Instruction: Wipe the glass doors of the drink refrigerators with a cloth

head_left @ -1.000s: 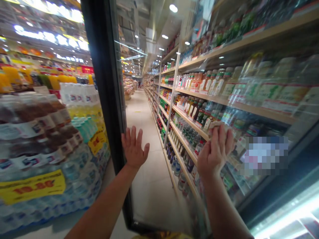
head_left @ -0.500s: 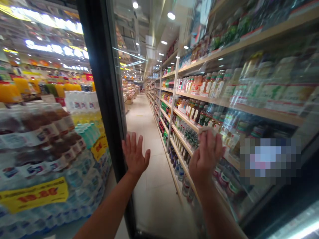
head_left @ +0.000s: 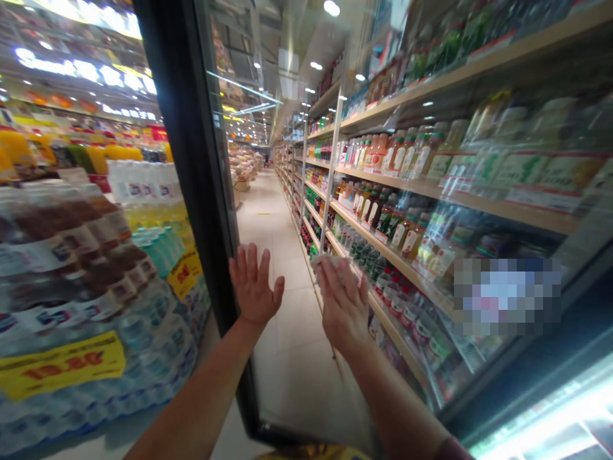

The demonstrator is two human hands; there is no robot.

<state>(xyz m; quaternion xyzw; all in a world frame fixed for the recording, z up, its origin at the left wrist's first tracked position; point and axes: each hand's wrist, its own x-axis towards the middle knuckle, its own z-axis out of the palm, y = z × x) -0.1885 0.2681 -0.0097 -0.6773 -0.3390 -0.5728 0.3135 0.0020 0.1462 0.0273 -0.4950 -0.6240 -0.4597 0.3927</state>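
A glass door (head_left: 287, 396) with a dark frame (head_left: 184, 160) stands right in front of me. My left hand (head_left: 253, 284) lies flat against the pane beside the frame, fingers spread and holding nothing. Further right, my right hand (head_left: 345, 300) presses a pale cloth (head_left: 320, 259) to the glass. Only the cloth's edge shows past the fingertips; the palm covers the rest.
Shelves of bottled drinks (head_left: 407, 153) appear in the pane on the right, with a tiled aisle (head_left: 268, 223) beside them. Left of the door stand stacked packs of bottles (head_left: 71, 255) with a yellow price sign (head_left: 67, 367). A bright lit edge (head_left: 550, 409) is at lower right.
My right hand has slid left across the glass with the cloth, closer to my left hand. My left hand stays by the frame. The view has shifted slightly.
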